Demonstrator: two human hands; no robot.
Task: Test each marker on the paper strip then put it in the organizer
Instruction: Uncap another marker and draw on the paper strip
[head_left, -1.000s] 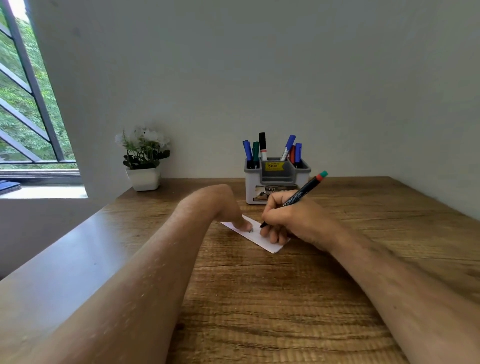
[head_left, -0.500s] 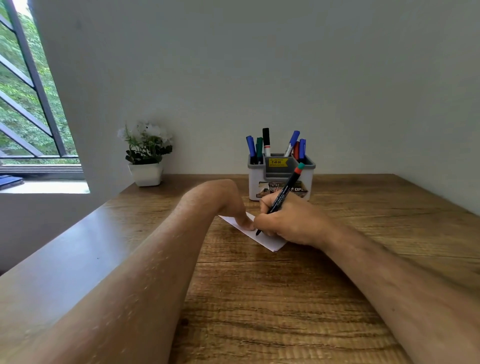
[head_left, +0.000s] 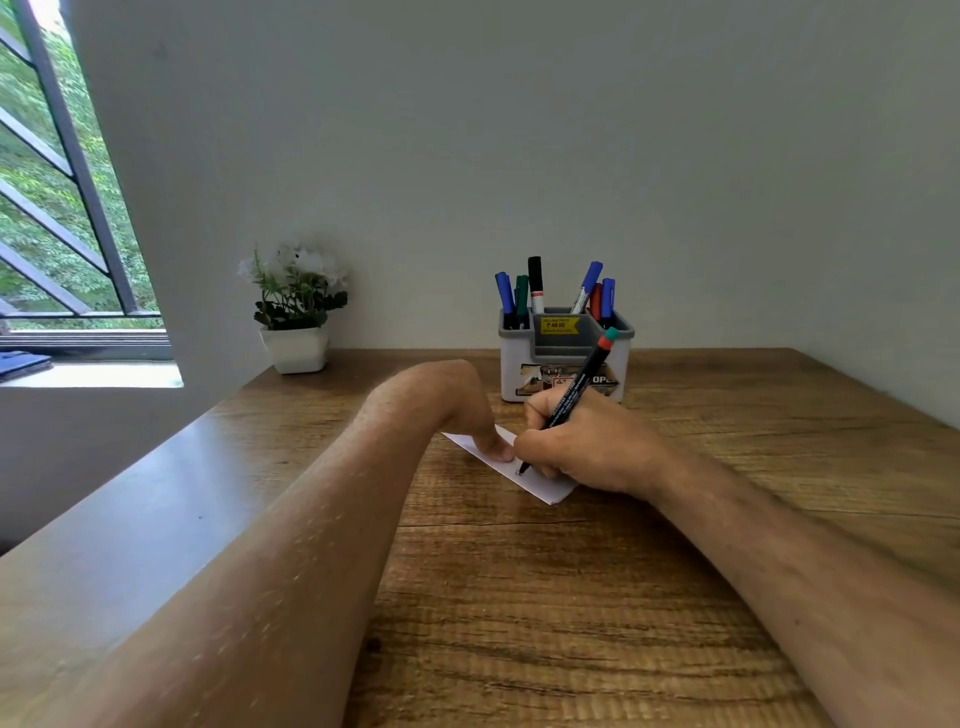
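Wooden table (head_left: 519, 597) w/ a plain grey wall behind it, window w/ bars and green trees off to the left. Paper strip (head_left: 483, 451) lies flat around the middle of the table, angled so one end points to the far-left and the other to the near-right. Left hand (head_left: 457, 410) is bent down at the wrist, fingertips pressing the strip flat, fingers look pretty straight, not wrapped round anything. Right hand (head_left: 582, 447) grips the black marker (head_left: 574, 395) in a normal writing hold, fingers curled round the barrel, tip touching the paper right beside the left fingertip, and there's a tiny mark at the tip. Teal/red end of the marker sticks up and back toward the organizer. Vs 0.5 s ago: not much diff tbh, the marker leans a bit more to the right now and the tip sits a touch nearer the near-right end of the strip; 1 s ago it was leaning way further over. Left hand hasn't budged. Grey-and-white organizer (head_left: 519, 364) sits near the far edge of the table, just behind the right hand, yellow price sticker on it, w/ blue, green, black and red markers (head_left: 535, 280) standing in the back compartments. Small white pot w/ a flowering plant (head_left: 296, 306) at the far-left corner by the wall.
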